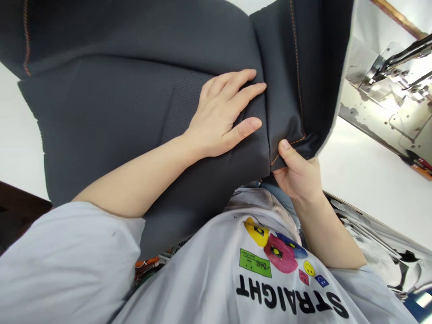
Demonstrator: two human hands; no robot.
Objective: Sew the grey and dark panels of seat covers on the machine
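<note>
A large black leatherette cover (111, 103) with perforated patches and orange stitching is spread before me. My left hand (226, 112) rests palm down on its perforated area, fingers stretched out towards a seam, thumb apart. On the other side of that seam, my right hand (299, 173) pinches the cover's lower edge at the corner of the stitching, thumb on top. The remaining right fingers are mostly hidden beneath the material. Part of the cover hangs over the front of the table, close to my shirt.
A sewing machine (401, 74) stands at the right, its metal parts near the raised edge of the cover. The white tabletop (364, 175) shows beside my right hand. Orange-handled tools (146, 265) lie low at the left of my shirt. Red and orange handles (421, 168) appear at the right edge.
</note>
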